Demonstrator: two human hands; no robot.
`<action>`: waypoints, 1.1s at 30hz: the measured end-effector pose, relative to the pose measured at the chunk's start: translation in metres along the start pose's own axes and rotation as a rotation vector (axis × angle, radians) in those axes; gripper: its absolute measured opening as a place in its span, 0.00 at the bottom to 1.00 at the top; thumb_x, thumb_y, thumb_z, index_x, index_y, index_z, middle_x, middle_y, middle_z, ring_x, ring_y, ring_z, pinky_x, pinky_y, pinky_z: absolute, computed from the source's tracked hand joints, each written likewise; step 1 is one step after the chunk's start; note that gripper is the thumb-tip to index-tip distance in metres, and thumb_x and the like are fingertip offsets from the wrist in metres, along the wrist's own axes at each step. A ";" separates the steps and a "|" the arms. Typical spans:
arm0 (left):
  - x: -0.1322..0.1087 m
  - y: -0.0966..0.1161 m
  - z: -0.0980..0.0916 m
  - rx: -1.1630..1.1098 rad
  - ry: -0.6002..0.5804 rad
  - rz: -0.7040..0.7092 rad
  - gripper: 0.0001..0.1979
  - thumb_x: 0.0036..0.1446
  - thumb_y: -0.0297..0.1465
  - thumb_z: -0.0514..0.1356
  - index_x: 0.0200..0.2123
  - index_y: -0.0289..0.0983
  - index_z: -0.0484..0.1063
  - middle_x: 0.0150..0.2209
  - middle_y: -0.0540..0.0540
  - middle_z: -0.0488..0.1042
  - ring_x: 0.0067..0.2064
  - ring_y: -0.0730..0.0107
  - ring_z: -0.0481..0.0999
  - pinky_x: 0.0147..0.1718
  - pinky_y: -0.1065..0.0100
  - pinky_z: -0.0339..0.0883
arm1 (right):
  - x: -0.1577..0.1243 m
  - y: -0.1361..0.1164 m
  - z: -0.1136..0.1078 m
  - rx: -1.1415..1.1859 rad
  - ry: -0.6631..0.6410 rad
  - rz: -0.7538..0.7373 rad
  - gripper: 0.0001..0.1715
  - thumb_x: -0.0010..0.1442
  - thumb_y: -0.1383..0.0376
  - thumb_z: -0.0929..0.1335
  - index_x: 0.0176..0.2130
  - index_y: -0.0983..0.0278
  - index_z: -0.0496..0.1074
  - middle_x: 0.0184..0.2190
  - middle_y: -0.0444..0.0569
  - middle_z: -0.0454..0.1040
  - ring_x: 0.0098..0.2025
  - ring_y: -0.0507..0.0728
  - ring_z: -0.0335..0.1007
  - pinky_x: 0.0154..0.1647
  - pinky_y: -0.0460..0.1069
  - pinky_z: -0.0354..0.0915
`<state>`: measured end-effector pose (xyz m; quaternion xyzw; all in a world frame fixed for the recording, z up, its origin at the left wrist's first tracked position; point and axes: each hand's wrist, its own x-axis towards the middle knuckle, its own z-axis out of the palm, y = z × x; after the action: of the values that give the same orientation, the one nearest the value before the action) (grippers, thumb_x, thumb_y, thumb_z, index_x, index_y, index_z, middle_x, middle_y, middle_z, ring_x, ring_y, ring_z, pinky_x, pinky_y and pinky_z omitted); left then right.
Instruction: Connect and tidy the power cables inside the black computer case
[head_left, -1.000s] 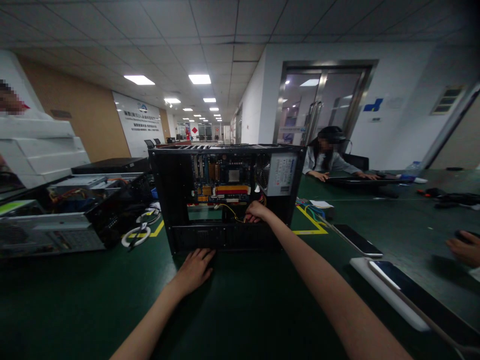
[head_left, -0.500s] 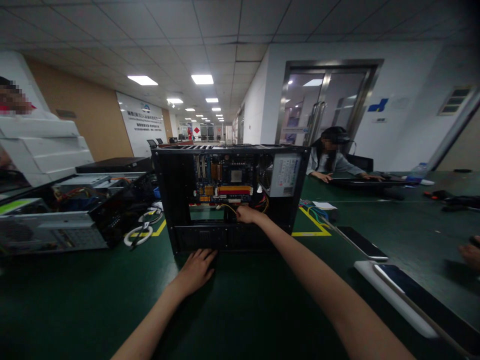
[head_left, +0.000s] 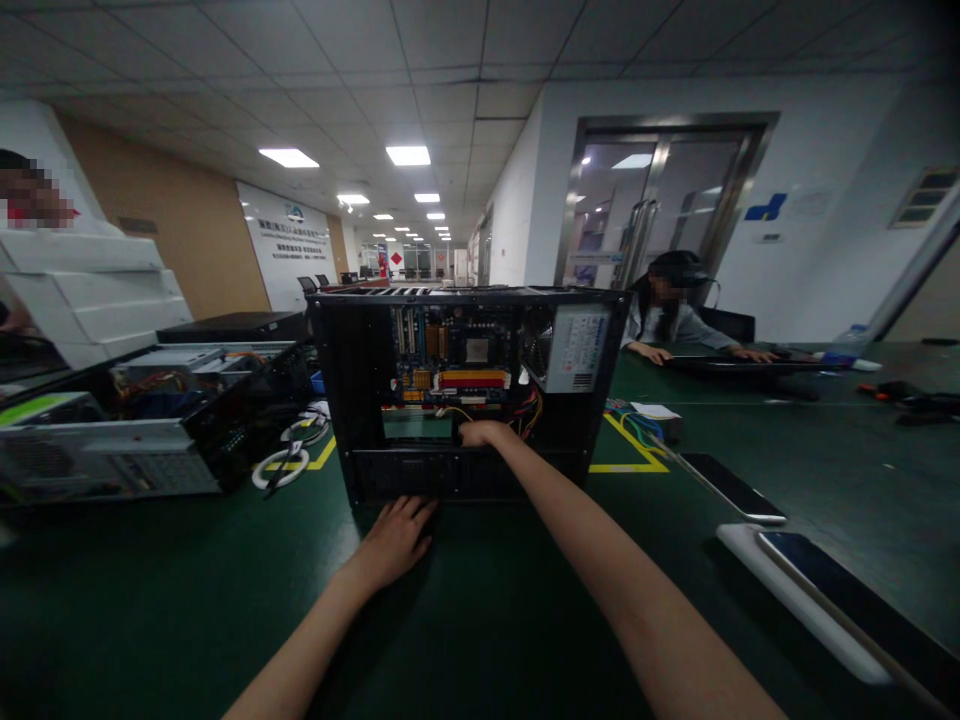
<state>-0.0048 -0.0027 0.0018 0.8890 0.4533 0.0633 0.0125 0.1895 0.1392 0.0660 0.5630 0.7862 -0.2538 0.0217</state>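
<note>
I have left hand (head_left: 394, 541) flat on desk (head_left: 187, 580), grip spread and empty. Right hand (head_left: 486, 433) inside the computer case (head_left: 401, 477); its grip I can't tell.

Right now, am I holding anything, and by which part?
Your left hand holds nothing; your right hand is inside the computer case, its hold unclear.

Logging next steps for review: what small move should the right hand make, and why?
Perhaps gently guide the yellow cable with the right hand: it reaches into the case beside that cable, and the left hand rests by the case's lower edge.
</note>
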 end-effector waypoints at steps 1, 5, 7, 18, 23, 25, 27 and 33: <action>0.000 0.000 0.000 -0.001 0.000 0.001 0.25 0.53 0.33 0.49 0.55 0.41 0.52 0.53 0.44 0.58 0.54 0.60 0.56 0.51 0.58 0.50 | 0.001 0.001 0.001 0.002 -0.014 -0.009 0.08 0.40 0.71 0.68 0.27 0.68 0.71 0.29 0.52 0.73 0.33 0.58 0.70 0.34 0.51 0.65; -0.001 0.001 -0.002 -0.006 -0.003 0.012 0.25 0.53 0.33 0.50 0.55 0.41 0.52 0.53 0.44 0.58 0.54 0.60 0.56 0.51 0.58 0.50 | 0.004 0.004 0.003 0.014 -0.086 0.018 0.02 0.43 0.70 0.67 0.23 0.67 0.70 0.24 0.49 0.72 0.31 0.56 0.70 0.36 0.50 0.64; -0.001 0.001 -0.002 -0.005 0.000 0.010 0.25 0.53 0.32 0.50 0.55 0.41 0.51 0.54 0.45 0.58 0.54 0.61 0.56 0.51 0.59 0.51 | 0.004 0.005 0.003 0.013 -0.121 0.044 0.04 0.44 0.69 0.66 0.21 0.67 0.69 0.22 0.48 0.71 0.30 0.56 0.70 0.35 0.51 0.65; 0.000 0.000 -0.001 -0.001 0.000 0.010 0.25 0.52 0.32 0.50 0.55 0.41 0.52 0.53 0.45 0.58 0.54 0.61 0.56 0.51 0.59 0.50 | 0.007 0.008 0.004 -0.069 -0.161 0.029 0.14 0.47 0.69 0.64 0.35 0.71 0.71 0.34 0.53 0.73 0.33 0.56 0.71 0.31 0.47 0.65; -0.001 0.001 -0.002 -0.002 -0.008 0.008 0.25 0.53 0.32 0.50 0.55 0.41 0.52 0.53 0.45 0.58 0.53 0.61 0.57 0.50 0.59 0.52 | 0.000 0.010 0.002 0.009 -0.135 0.001 0.15 0.47 0.70 0.64 0.37 0.71 0.71 0.32 0.52 0.74 0.30 0.55 0.70 0.28 0.45 0.65; -0.001 0.002 -0.003 0.000 -0.010 0.006 0.25 0.53 0.32 0.49 0.55 0.41 0.52 0.53 0.44 0.58 0.53 0.61 0.57 0.50 0.59 0.52 | -0.004 0.013 0.001 0.072 -0.137 -0.009 0.12 0.47 0.70 0.64 0.34 0.70 0.72 0.28 0.50 0.74 0.27 0.53 0.70 0.27 0.45 0.64; -0.001 0.002 -0.004 0.004 -0.008 0.005 0.25 0.53 0.32 0.49 0.55 0.41 0.52 0.53 0.45 0.59 0.53 0.60 0.57 0.50 0.59 0.52 | -0.009 0.015 0.000 0.125 -0.121 -0.025 0.10 0.49 0.68 0.64 0.31 0.70 0.72 0.25 0.48 0.73 0.24 0.52 0.68 0.25 0.44 0.63; -0.001 0.002 -0.005 0.003 -0.014 -0.002 0.25 0.52 0.32 0.49 0.55 0.41 0.52 0.53 0.45 0.59 0.53 0.61 0.57 0.49 0.59 0.53 | -0.024 0.021 -0.004 0.216 0.001 -0.098 0.14 0.51 0.60 0.65 0.22 0.70 0.68 0.15 0.42 0.65 0.17 0.47 0.59 0.20 0.42 0.56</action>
<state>-0.0046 -0.0046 0.0063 0.8891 0.4540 0.0563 0.0146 0.2178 0.1252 0.0691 0.5231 0.7809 -0.3375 -0.0518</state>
